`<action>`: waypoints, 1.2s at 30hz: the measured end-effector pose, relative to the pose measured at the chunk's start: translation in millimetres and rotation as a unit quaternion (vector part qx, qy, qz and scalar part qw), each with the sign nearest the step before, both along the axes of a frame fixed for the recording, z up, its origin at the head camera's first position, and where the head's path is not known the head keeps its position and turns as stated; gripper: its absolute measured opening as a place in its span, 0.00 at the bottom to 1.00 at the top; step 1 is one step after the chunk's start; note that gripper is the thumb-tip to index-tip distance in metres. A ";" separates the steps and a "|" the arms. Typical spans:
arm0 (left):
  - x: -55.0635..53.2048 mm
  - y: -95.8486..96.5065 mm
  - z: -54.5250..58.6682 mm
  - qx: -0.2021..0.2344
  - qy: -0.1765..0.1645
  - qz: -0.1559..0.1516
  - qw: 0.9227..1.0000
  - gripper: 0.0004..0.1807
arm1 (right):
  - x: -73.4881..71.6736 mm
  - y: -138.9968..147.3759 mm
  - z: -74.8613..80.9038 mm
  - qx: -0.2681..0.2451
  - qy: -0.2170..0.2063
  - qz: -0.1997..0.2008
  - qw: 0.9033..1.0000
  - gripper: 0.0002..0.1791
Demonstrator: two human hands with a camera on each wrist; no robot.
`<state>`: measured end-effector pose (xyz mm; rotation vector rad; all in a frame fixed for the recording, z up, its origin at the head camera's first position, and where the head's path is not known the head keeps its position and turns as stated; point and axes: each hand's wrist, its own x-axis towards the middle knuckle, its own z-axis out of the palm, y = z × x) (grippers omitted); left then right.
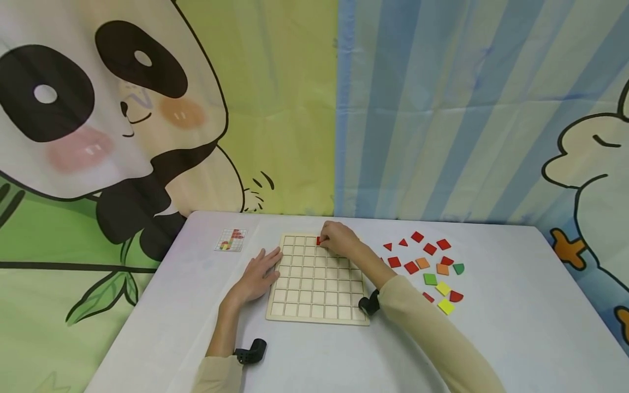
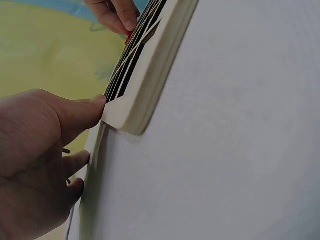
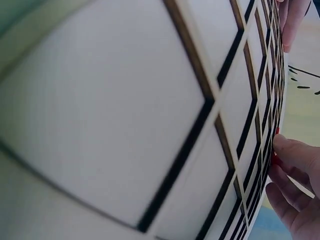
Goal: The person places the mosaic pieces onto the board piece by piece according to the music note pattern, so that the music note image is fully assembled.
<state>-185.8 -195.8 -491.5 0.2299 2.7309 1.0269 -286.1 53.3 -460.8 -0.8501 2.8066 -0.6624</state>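
Note:
A wooden grid board [image 1: 318,284] lies on the white table, divided into many square cells. Over its far row, my right hand [image 1: 340,239] pinches a small red tile [image 1: 318,240] between thumb and fingertips. The right wrist view shows the red tile [image 3: 274,159] held right at the grid, partly covered by the fingers. My left hand [image 1: 256,277] rests at the board's left edge with fingers extended. From the left wrist camera, the thumb of that left hand [image 2: 40,150] touches the board's corner.
Loose tiles lie right of the board: several red squares [image 1: 417,237], orange squares [image 1: 422,263], a green square [image 1: 429,279], yellow squares [image 1: 446,306], and red triangles [image 1: 403,242]. A pattern card [image 1: 231,240] lies at the far left. Behind the table hangs a cartoon curtain [image 1: 290,109].

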 end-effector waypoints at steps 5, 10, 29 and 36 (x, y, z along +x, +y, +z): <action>0.1 -0.3 0.1 0.001 -0.005 -0.002 1.000 0.29 | 1.8 -2.2 0.4 0.009 0.016 -0.011 1.000 0.04; -1.0 -1.6 -0.1 -0.003 -0.001 -0.002 1.000 0.29 | 2.8 -5.6 1.6 0.017 0.005 -0.004 1.000 0.08; -1.0 3.5 1.7 -0.007 0.008 -0.009 1.000 0.29 | 67.3 106.6 39.4 0.090 0.049 0.032 0.994 0.22; -0.2 2.3 1.5 -0.001 0.003 -0.006 1.000 0.29 | 64.5 155.7 27.1 0.070 -0.005 -0.028 0.997 0.21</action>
